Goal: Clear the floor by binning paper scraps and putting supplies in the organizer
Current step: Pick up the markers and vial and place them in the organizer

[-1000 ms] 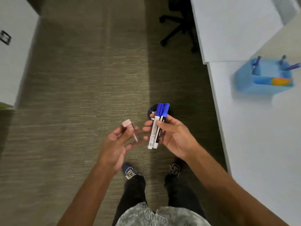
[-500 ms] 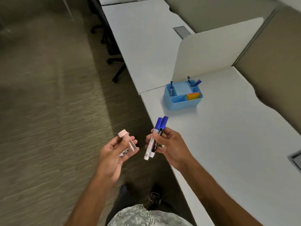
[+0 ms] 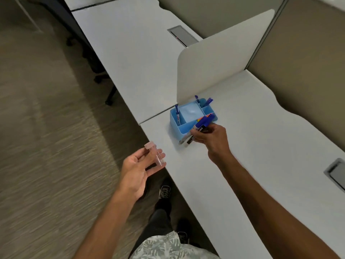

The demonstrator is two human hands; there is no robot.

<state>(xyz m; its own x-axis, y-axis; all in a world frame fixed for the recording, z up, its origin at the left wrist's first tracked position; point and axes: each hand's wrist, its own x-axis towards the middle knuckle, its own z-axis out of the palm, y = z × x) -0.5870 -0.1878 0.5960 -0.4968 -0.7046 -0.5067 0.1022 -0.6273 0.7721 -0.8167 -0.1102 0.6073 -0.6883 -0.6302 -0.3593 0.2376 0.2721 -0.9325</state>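
Markers arrive at the blue plastic organizer (image 3: pixel 179 126)

The right hand (image 3: pixel 211 136) has swung from the floor side, fingers clenched on blue-capped white markers (image 3: pixel 200 127) at its front compartment; the left hand (image 3: pixel 139 166) lags beside the surface, gripping a clear pink-capped vial (image 3: pixel 155 153).

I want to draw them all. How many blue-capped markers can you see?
5: two in the right hand over the organizer, one marker in its left slot, two markers at its back. More may hide behind the hand.
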